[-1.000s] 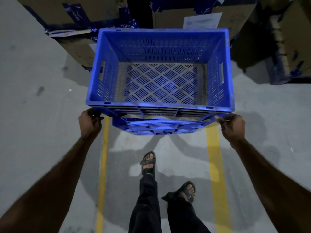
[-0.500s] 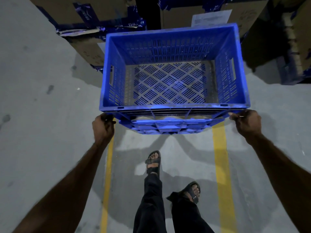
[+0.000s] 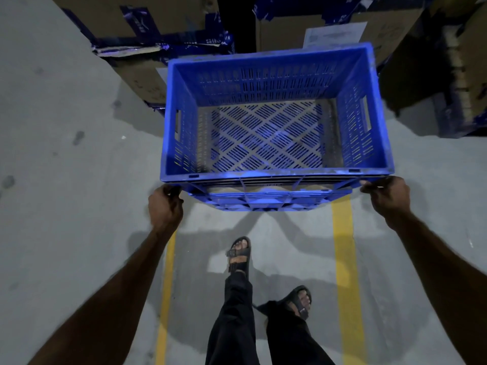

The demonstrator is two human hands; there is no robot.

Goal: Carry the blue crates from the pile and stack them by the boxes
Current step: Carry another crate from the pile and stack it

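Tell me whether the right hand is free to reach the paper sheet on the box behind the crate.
Probably not as things stand. The right hand grips the near right corner of the blue crate, and the crate itself sits between it and the paper sheet on the cardboard box.

— What sort of place is this?
— A warehouse: big taped cardboard boxes (image 3: pixel 147 19) stand on a bare grey concrete floor (image 3: pixel 66 180) painted with yellow lines (image 3: pixel 342 246).

Bare forearms with no sleeves in view, dark trousers (image 3: pixel 237 325), and black strapped sandals (image 3: pixel 239 252) (buckles across the top) on both feet.
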